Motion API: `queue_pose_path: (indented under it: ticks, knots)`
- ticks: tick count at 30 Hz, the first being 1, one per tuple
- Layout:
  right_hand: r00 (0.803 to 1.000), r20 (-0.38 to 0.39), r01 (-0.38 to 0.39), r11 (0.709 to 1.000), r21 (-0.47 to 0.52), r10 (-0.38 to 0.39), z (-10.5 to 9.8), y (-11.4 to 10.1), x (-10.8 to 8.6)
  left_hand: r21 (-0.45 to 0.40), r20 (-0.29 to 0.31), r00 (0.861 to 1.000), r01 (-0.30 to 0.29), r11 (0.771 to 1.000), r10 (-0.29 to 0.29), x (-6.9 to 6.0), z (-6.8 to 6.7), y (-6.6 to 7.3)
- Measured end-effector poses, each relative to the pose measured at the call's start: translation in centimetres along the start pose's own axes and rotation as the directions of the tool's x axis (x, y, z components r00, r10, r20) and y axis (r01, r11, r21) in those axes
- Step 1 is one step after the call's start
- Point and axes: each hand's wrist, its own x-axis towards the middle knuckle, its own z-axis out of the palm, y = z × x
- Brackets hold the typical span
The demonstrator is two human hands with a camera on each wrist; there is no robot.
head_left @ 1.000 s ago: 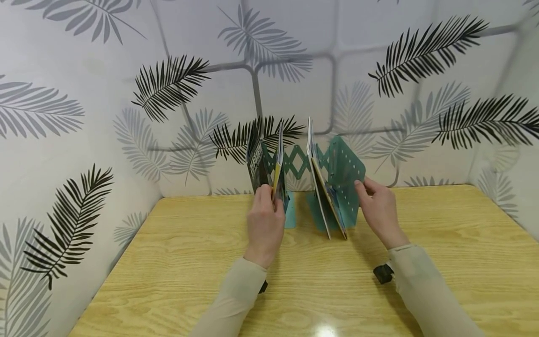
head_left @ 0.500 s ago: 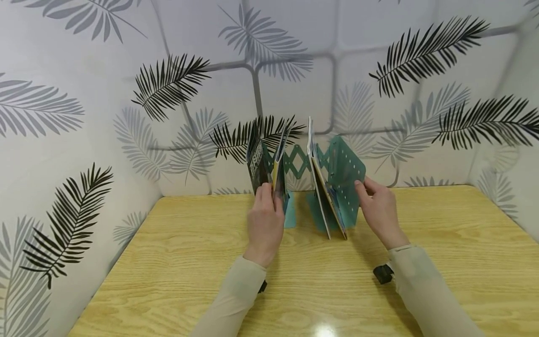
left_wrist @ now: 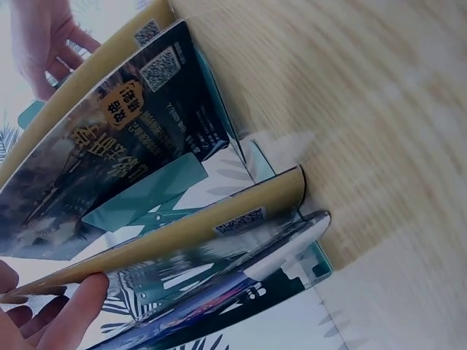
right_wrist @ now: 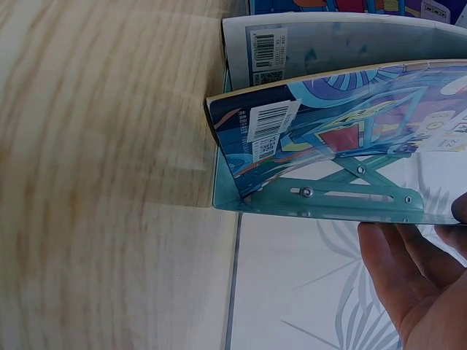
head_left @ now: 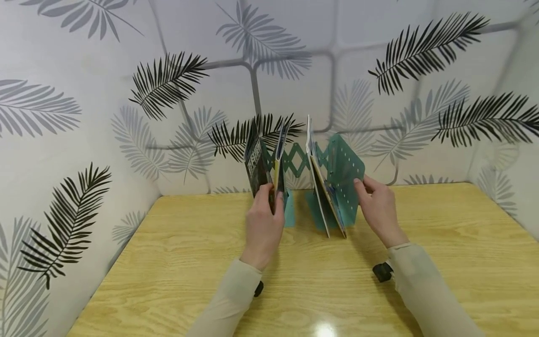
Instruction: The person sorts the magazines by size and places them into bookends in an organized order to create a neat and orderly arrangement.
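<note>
My left hand (head_left: 264, 227) pinches the near edge of a thin book with a yellow edge (left_wrist: 197, 216), thumb and fingers on either side. A dark-covered book (head_left: 255, 161) leans just left of it. My right hand (head_left: 378, 210) pinches the right end plate of a teal expandable bookend (head_left: 347, 175), perforated with small holes. Two thin books stand tilted by that plate: one with a white edge (head_left: 313, 173) and a colourful one with a barcode (right_wrist: 343, 124). Between the two groups of books, the bookend's crisscross lattice (head_left: 297, 160) shows. The left end plate is mostly hidden.
Everything stands on a wood-grain table (head_left: 294, 290), near its back edge. Behind it rises a wall with leaf-patterned covering (head_left: 294, 89). Black wrist gear (head_left: 382, 272) sits under the right sleeve.
My left hand has shifted slightly towards me and left, its thumb and fingers spreading a little at the book's edge. The right hand and the bookend stay in place.
</note>
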Motion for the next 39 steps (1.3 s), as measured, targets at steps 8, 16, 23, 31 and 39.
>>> queue_pose_path:
  ticks: [8, 16, 23, 31, 39]
  knots:
    - [1.000, -0.002, 0.009, 1.000, -0.006, -0.009, 0.0, 0.1, 0.1, -0.044, 0.042, 0.999, 0.013, 0.999, -0.011, -0.6, -0.6, -0.3]
    - [1.000, 0.000, 0.005, 1.000, -0.005, -0.005, -0.1, 0.0, 0.1, -0.080, 0.058, 0.998, 0.011, 0.997, -0.007, -1.5, -1.3, -0.8]
    - [1.000, -0.004, 0.012, 1.000, -0.011, -0.012, 0.0, 0.1, 0.1, -0.094, 0.018, 1.000, -0.019, 0.995, 0.021, -1.5, -1.7, -0.8]
    - [1.000, -0.002, 0.020, 1.000, -0.009, -0.020, 0.0, 0.0, 0.1, -0.097, -0.074, 0.997, -0.045, 0.994, 0.038, -1.4, -2.0, -1.4]
    - [1.000, -0.003, 0.014, 1.000, -0.003, -0.014, -0.1, -0.1, 0.1, -0.102, -0.098, 0.995, -0.038, 0.994, 0.027, -1.4, -2.1, -1.7]
